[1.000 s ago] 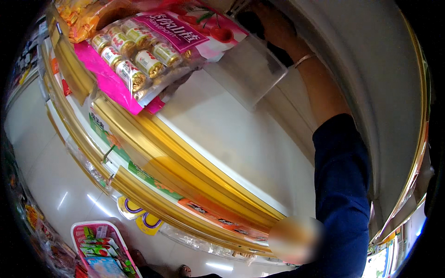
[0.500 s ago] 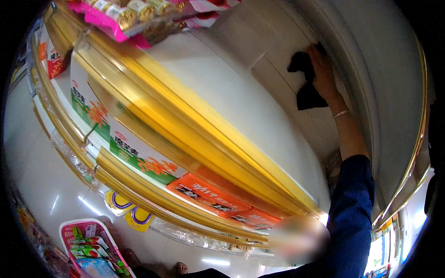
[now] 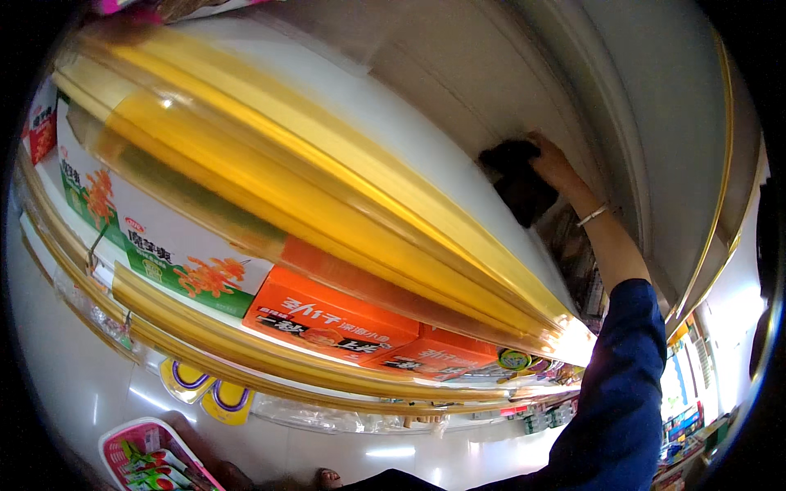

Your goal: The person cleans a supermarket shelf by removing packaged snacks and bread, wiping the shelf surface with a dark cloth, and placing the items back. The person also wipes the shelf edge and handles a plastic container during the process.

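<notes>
My right hand [image 3: 558, 170] reaches far into the shelf, its blue sleeve rising from the lower right and a pale bracelet on the wrist. The fingers are closed on a bunched black cloth [image 3: 524, 192], which lies against the white shelf board [image 3: 458, 131]. Part of the fingers is hidden by the dark folds and shade. My left hand is outside the picture.
A yellow shelf edge [image 3: 344, 221] with a clear strip runs across the middle. Below it stand white-and-green boxes [image 3: 176, 245] and orange boxes [image 3: 336, 319]. Packaged goods [image 3: 580, 266] sit beside my forearm. A pink basket [image 3: 147, 430] holding packets stands on the floor, lower left.
My right hand and the black cloth have come nearer along the shelf, toward the packaged goods. The view has shifted, so the wrapped goods at the top have mostly left the picture.
</notes>
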`<state>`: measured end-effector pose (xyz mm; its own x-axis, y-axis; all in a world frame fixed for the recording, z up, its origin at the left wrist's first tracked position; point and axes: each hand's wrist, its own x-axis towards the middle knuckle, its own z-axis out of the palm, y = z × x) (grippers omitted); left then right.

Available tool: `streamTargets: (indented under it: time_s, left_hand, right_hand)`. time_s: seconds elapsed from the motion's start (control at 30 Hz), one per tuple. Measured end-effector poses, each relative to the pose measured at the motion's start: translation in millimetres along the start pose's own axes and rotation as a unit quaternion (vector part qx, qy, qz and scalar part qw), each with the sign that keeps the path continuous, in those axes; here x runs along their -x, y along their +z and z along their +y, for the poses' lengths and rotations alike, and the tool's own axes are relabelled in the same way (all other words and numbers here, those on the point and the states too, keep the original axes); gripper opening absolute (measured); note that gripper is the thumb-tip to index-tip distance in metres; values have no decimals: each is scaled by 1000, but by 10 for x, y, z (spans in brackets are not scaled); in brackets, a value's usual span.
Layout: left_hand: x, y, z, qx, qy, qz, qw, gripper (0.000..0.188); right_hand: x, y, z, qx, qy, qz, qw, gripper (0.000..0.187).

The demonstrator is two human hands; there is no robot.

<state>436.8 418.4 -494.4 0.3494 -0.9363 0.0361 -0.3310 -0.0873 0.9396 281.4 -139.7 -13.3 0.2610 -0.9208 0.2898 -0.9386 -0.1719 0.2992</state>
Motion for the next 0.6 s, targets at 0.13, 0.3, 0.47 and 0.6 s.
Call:
streamTargets:
  time_s: [0.13,0.3,0.47,0.6]
  left_hand:
    - [-40,-7,-36,-8,-3,-21,1000,30]
    - [-89,40,-15,-12,-19,-50,999,33]
    - [-174,64,40,-19,-34,-76,996,36]
    - [-274,-22,108,-24,-51,-126,990,39]
  right_hand:
    - [103,238,47,-84,-74,-181,977,52]
    - [395,246,-2,-202,-48,-155,966,51]
    - [154,306,43,-61,-83,-5,995,47]
    - [-284,274,-227,74,-189,265,943,45]
